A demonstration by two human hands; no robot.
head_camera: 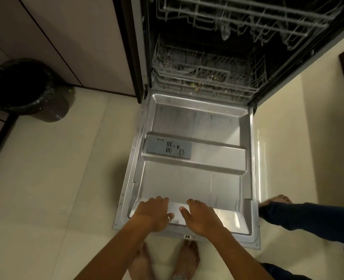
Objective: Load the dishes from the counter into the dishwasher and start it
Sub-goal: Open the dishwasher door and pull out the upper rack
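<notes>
Dishwasher door lies folded flat at lower centre, left hand and right hand resting loose-fingered on its near lip, gripping nothing; best to keep weight off the smooth pressed-steel panel and pull out the coated wire lower rack, upper centre; dishes not in view.

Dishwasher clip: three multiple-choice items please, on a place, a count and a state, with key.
1. Where does the bin stand? A. on the floor left of the dishwasher door; B. on the door; C. in the lower rack.
2. How many hands touch the door? A. none; B. one; C. two.
3. The door is: A. shut; B. lowered flat; C. half raised.
Key: 1 A, it stands on the floor at the left; 2 C, the left hand and right hand rest on its near edge; 3 B, its inner panel faces up.
</notes>
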